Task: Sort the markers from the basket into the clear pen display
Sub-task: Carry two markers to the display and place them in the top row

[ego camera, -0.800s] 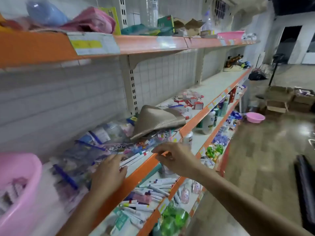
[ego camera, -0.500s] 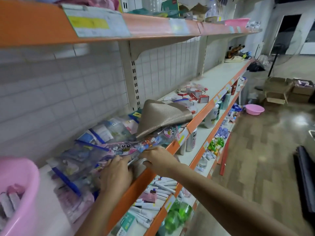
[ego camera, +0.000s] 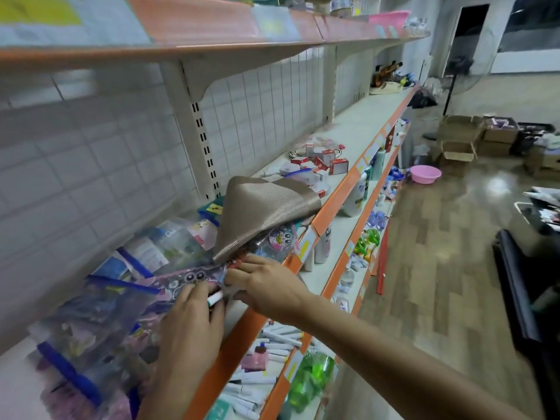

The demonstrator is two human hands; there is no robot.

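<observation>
My left hand (ego camera: 194,322) rests on the middle shelf over plastic-wrapped packs and holds a white marker (ego camera: 215,297) with a green end, which pokes out from under its fingers. My right hand (ego camera: 268,286) reaches in from the right beside it. Its fingers lie on top and its thumb below what looks like the clear pen display (ego camera: 232,294) at the shelf edge. Red marker caps (ego camera: 238,263) show at its fingertips. The basket is out of view.
A brown woven mat (ego camera: 257,213) curls up over the packs behind my hands. Blue-edged clear packs (ego camera: 127,286) fill the shelf on the left. More white markers (ego camera: 278,338) lie on the lower shelf. Small red-and-white boxes (ego camera: 321,160) sit further along. An orange shelf (ego camera: 212,40) hangs overhead.
The view has shifted right, so the pink basket has left the frame. My right hand moved from the shelf's orange edge in to my left hand. One marker now shows, not several.
</observation>
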